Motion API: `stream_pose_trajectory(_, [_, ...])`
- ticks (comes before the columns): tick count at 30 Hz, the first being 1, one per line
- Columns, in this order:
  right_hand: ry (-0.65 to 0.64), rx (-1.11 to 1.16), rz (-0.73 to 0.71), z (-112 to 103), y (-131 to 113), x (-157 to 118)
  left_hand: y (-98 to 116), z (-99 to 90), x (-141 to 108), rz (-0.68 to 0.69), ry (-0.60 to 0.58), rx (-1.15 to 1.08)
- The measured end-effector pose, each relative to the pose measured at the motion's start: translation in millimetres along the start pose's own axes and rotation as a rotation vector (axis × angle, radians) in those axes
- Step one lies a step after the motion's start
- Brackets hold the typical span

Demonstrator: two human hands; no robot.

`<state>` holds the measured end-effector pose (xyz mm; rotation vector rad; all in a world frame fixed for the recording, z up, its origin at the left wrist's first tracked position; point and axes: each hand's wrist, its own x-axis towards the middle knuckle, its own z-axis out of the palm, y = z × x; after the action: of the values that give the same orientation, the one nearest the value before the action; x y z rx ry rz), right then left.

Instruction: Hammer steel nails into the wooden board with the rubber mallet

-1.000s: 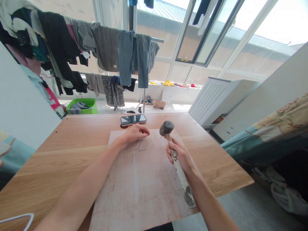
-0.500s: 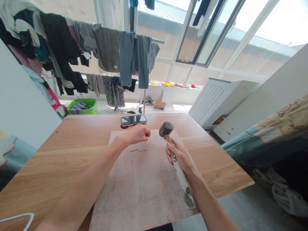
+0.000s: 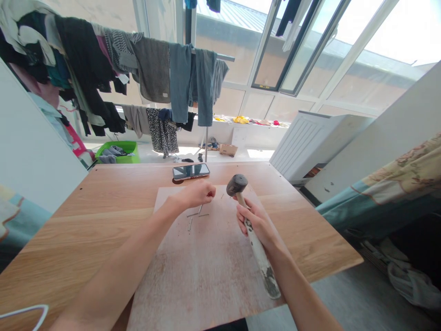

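Observation:
My right hand (image 3: 254, 218) is wrapped round the upper handle of a rubber mallet (image 3: 257, 250). Its black head points up and away, while the worn, pale handle slants down towards me. My left hand (image 3: 198, 193) is closed in a pinch just above a thin whitish board (image 3: 203, 266); whatever its fingertips hold is too small or hidden to make out. Several nails (image 3: 189, 224) lie loose on the board, just nearer to me than my left hand. The mallet head is to the right of that hand, apart from it.
The board lies on a wooden table (image 3: 103, 230), its near end reaching the front edge. A phone (image 3: 191, 171) rests beyond my left hand. A white cable (image 3: 41, 309) curls at the lower left. Behind the table are a green basket (image 3: 129, 148) and hanging clothes (image 3: 151, 69).
Both hands and the mallet hold practically the same pose. Only a very slight shift of the whole view shows.

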<state>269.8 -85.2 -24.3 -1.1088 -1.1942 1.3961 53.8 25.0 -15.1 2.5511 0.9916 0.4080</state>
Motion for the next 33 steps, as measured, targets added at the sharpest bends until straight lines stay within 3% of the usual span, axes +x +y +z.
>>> stream_pose_trajectory(8, [-0.014,-0.013,0.0,0.0,-0.6,-0.6,-7.8,14.9,2.6,0.015,0.074,-0.278])
stream_pose_trajectory(17, [-0.043,0.029,-0.004,5.1,0.5,-0.2,-22.2,29.8,1.7,-0.126,0.162,-0.563])
stream_pose_trajectory(33, [-0.122,-0.018,-0.032,22.0,7.0,0.1,-15.2,26.3,0.6,-0.139,0.167,-0.56])
